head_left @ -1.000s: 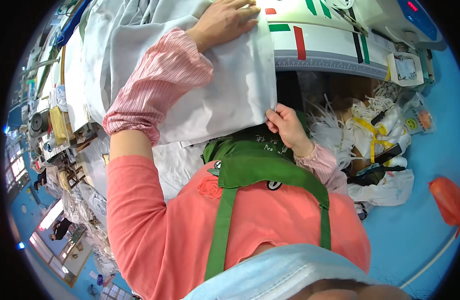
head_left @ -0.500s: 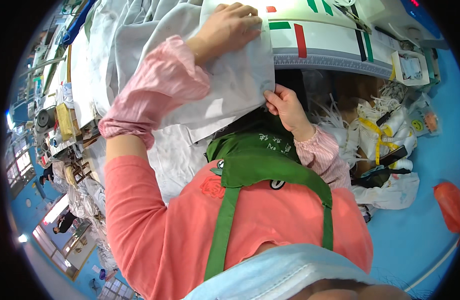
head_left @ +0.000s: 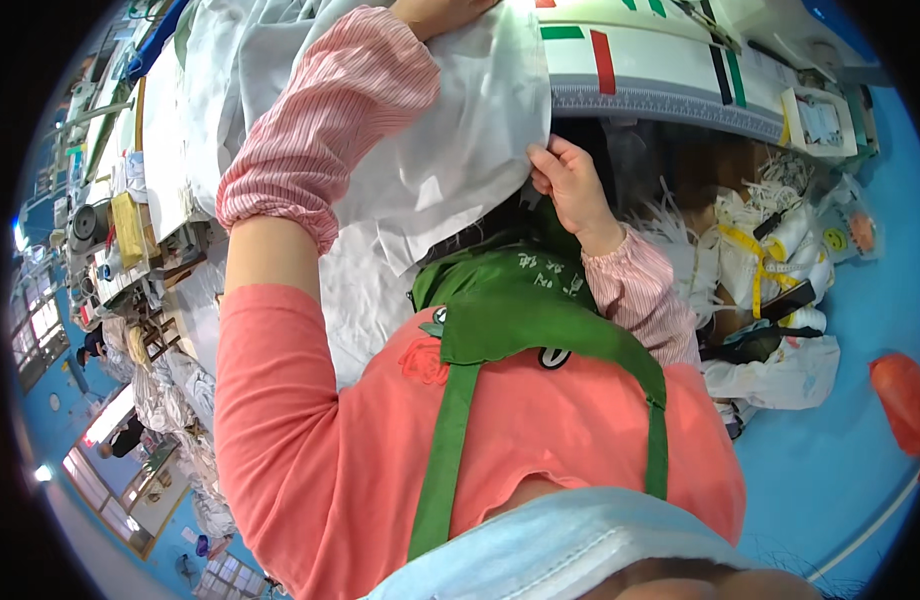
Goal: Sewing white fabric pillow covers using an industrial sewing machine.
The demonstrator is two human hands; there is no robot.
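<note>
A large pale grey-white cloth (head_left: 450, 140) spreads over the table and droops past its front edge towards my lap. My right hand (head_left: 577, 190) is closed in a pinch at the cloth's right edge, just below the table's rim. At the top of the picture my left hand (head_left: 442, 14) rests on the cloth farther in. Most of its fingers are cut off by the frame, so their pose is hidden. Pink striped sleeve covers bunch around both forearms.
Along the table's front edge runs a ruler strip (head_left: 670, 105), with red, green and black tape marks (head_left: 604, 62) behind it. A small white box (head_left: 820, 122) sits at the right corner. Below hang bags (head_left: 780, 375) and a yellow measuring tape (head_left: 758, 262). An orange-red bag (head_left: 902, 400) is far right.
My left hand has slid away from me, up and partly out of the picture. The cloth under it has shifted. My right hand has risen slightly, still pinching the cloth's edge.
</note>
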